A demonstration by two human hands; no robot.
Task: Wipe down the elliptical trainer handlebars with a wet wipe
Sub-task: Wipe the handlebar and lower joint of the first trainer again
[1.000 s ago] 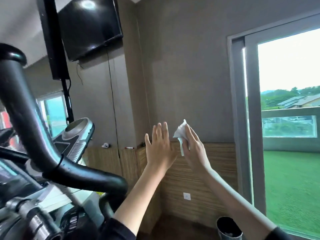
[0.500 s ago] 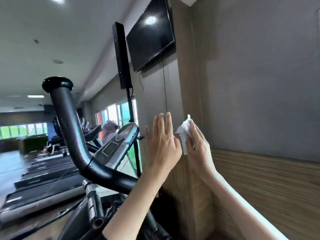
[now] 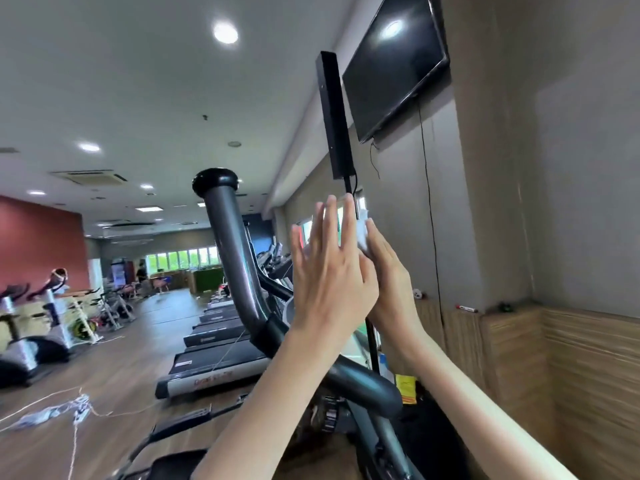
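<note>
Gym hall, left hand (image 3: 329, 282) fingers straight, right hand (image 3: 393, 285) holding wet wipe (image 3: 363, 233)

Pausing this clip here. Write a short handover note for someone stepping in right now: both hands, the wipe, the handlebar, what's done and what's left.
Left hand: open, fingers straight, raised, holding nothing.
Right hand: just behind the left, holds the wet wipe near its fingertips.
Handlebar: upright dark tube to the left of both hands; neither hand nor the wipe touches it.
Done: wipe is in hand; whether any bar has been wiped cannot be told.
Left: bring the wipe to the handlebar and wipe along it.
</note>
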